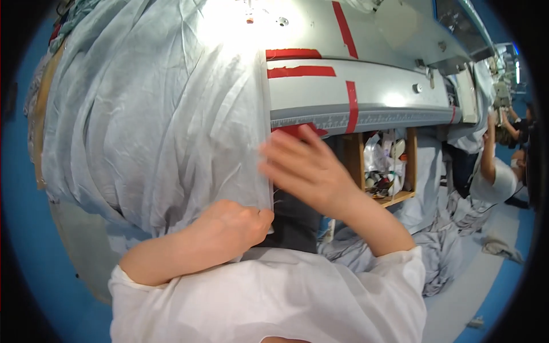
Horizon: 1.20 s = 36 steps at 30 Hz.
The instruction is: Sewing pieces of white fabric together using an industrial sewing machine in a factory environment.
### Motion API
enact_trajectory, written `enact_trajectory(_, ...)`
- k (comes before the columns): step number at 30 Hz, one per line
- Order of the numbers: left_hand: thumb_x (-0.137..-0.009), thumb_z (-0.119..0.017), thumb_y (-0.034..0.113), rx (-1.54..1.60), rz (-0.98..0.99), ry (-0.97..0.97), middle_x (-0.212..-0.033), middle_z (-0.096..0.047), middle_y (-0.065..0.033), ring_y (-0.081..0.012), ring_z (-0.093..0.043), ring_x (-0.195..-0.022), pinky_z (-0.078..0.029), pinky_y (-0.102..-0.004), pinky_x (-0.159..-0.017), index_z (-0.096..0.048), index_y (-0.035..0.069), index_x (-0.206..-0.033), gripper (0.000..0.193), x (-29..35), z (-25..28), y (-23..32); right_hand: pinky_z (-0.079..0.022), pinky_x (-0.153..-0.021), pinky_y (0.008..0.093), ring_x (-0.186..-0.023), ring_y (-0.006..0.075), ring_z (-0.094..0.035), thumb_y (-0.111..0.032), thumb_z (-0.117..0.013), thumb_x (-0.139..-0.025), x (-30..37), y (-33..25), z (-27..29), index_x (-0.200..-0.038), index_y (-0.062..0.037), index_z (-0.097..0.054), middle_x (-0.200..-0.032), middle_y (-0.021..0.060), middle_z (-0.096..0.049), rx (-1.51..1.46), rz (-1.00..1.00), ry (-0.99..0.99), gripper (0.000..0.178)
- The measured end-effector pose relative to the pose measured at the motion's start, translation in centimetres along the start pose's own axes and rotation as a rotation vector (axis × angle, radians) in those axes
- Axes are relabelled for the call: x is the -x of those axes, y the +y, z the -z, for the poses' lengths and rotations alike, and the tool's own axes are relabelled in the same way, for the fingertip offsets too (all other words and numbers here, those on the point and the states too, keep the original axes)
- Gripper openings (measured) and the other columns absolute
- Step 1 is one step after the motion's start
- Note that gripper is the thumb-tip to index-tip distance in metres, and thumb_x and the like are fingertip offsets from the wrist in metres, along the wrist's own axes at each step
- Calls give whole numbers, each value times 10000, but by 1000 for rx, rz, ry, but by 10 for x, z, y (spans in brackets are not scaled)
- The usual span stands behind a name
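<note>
A wide pale grey cloth (131, 126) spreads in loose folds over the left half of the worktable and hangs down toward me. My left hand (240, 223) is closed in a fist at the near end of the cloth's right edge, pinching that edge. To its upper right, my right hand (311, 171) is raised with fingers stretched out, slightly blurred. Its fingertips come close to the cloth's right edge and the table's front edge; whether they touch the cloth I cannot tell. Nothing shows in that hand.
The white tabletop (383, 86) carries red tape strips (351, 106) and a ruler strip (377, 118) along its front. Below hangs a wooden drawer (394, 197) of small odds and ends. Grey cloth heaps (440, 246) lie at right. Another person (494, 177) works far right.
</note>
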<state>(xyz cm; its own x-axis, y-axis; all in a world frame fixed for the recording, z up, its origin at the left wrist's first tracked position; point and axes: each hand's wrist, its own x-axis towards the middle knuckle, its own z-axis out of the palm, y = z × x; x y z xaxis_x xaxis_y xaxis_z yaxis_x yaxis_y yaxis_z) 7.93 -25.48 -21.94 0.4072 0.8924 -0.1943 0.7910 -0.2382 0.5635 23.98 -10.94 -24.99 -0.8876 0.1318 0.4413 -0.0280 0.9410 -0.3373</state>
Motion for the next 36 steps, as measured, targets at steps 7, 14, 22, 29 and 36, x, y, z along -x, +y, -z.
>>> enact_trajectory(7, -864, -605, 146, 112, 168, 977, -973, -649, -169, -332, -631, -837, -501, -396, -744, -608, 11, -977, 175, -72, 82, -119, -506, -937, 390, -1035, 230, -639, -40, -619, -751, 34, -8, -54, -945, -38, -689, -1089, 120, -663, -366, 126, -72, 207)
enact_trajectory(14, -871, -622, 255, -459, 403, 1009, -1021, -639, -145, -316, -610, -961, -482, -419, -804, -594, 6, -986, 275, -146, 130, -241, -525, -904, 364, -1006, 244, -657, -32, -603, -768, 11, 13, -49, -910, 8, -687, -1012, 121, -680, -475, 80, -69, 170)
enact_trajectory(22, -852, -537, 229, -534, 565, 978, -892, -652, -199, -393, -622, -863, -513, -468, -731, -618, 27, -944, 236, -159, 165, -350, -532, -884, 335, -994, 218, -661, -25, -607, -791, -17, 30, -29, -900, -8, -698, -994, 102, -684, -458, 70, -125, 143)
enact_trajectory(29, -823, -639, 403, -466, 543, 1018, -874, -675, -174, -333, -656, -842, -511, -413, -756, -661, 29, -861, 376, -190, 201, -322, -539, -866, 296, -987, 189, -672, -52, -612, -814, -42, 48, -14, -901, -43, -708, -982, 85, -702, -400, 73, -172, 129)
enact_trajectory(36, -833, -610, 437, -500, 557, 1081, -885, -675, -172, -332, -654, -860, -511, -421, -760, -655, 53, -877, 388, -194, 223, -359, -540, -872, 331, -989, 201, -674, -97, -610, -839, -67, 74, -9, -949, -44, -688, -980, 84, -705, -569, 19, -199, 145)
